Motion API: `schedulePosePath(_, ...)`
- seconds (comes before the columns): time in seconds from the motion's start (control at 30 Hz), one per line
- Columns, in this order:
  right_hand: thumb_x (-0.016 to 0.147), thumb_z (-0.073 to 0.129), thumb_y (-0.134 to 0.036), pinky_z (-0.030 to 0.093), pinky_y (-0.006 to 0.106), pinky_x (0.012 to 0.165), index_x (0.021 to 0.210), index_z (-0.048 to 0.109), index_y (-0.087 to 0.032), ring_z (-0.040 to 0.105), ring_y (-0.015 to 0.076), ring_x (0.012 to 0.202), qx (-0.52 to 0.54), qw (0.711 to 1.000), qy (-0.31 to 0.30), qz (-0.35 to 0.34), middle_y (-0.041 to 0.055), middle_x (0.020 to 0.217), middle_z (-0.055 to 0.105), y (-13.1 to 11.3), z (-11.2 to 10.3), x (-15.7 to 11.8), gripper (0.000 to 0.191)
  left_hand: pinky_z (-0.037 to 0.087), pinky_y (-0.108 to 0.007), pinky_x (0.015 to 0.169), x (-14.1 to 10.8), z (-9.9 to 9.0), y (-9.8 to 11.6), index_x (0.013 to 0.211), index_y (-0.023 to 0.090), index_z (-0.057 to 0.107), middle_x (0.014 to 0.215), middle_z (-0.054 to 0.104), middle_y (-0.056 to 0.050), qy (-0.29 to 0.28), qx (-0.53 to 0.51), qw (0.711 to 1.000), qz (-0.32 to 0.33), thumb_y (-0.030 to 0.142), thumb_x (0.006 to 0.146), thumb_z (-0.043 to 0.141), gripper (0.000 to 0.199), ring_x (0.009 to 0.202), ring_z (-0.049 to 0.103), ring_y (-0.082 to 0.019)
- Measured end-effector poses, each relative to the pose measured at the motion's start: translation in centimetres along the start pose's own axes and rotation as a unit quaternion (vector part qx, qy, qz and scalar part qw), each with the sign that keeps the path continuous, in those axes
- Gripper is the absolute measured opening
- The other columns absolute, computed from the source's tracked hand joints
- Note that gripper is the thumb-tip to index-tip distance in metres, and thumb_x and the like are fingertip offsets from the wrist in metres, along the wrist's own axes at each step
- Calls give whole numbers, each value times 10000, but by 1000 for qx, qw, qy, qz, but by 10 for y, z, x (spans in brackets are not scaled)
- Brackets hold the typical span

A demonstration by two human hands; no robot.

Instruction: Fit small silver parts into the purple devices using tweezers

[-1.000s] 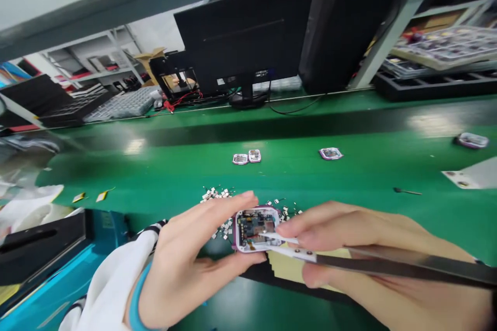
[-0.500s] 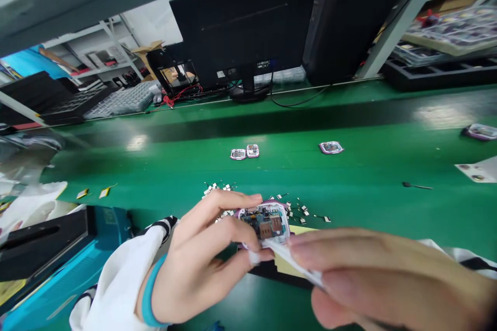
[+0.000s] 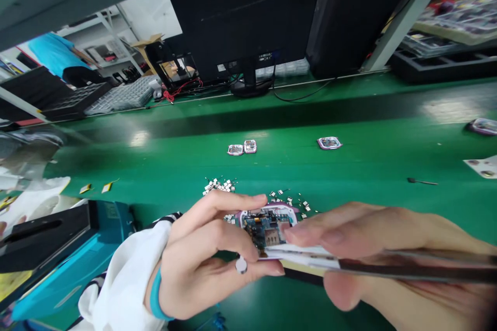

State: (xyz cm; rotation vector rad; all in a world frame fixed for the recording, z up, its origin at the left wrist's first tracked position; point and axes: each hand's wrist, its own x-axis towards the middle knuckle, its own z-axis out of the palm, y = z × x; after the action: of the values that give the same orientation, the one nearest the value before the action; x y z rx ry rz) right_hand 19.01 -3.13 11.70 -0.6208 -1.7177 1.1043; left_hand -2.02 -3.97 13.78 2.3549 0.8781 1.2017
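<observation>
My left hand (image 3: 209, 256), with a teal band at its wrist, grips an opened watch case (image 3: 289, 212) with a white rim, purple edge and exposed circuit board. A small round silver disc (image 3: 241, 265) shows between its index finger and thumb. My right hand (image 3: 373, 248) is closed on tweezers (image 3: 322, 257) with white tips and dark arms. The tips lie along the near edge of the case, and a right fingertip overlaps the board. Whether the tips grip anything I cannot tell. Behind the hands lie several small white parts with short leads (image 3: 219, 185).
Farther back on the green bench (image 3: 174, 150) sit more opened watch cases (image 3: 329, 143). A small dark tool (image 3: 422, 181) lies at right. At left stand a blue-and-black box (image 3: 70, 264) and two yellow batteries (image 3: 107, 186). A monitor (image 3: 248, 20) stands behind; a person in blue (image 3: 54, 54) is beyond.
My right hand has tilted flatter and moved closer over the case, its fingertip now at the board. The tweezers lie more level. The silver disc shows more clearly at my left fingers.
</observation>
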Motion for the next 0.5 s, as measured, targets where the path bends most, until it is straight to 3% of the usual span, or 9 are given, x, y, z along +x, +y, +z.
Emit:
schedulePosePath(0.17,802,505,-345,537,231,731,1034,576,-274,618,175,864,41,997,-50,-38,-8,900,662,-6,1,8,253,544,-236,703,0,0,-1,694,105,536,1050,542,-115,-8,-4,1000,18,102,653,673,143,942,553,-193)
schedulePosePath(0.3,770,539,-381,520,255,784,1029,586,-270,605,185,897,57,996,-50,-42,-9,883,665,-5,3,7,286,550,-249,725,0,0,-2,680,99,543,1056,540,-114,-26,2,999,35,106,681,647,104,938,559,-196)
schedulePosePath(0.5,752,541,-427,549,258,695,1002,594,-279,629,194,821,107,992,-56,-36,7,911,659,-2,0,12,296,559,-232,669,0,-1,-2,749,91,558,1029,544,-127,-19,-5,999,44,155,706,630,106,906,575,-194)
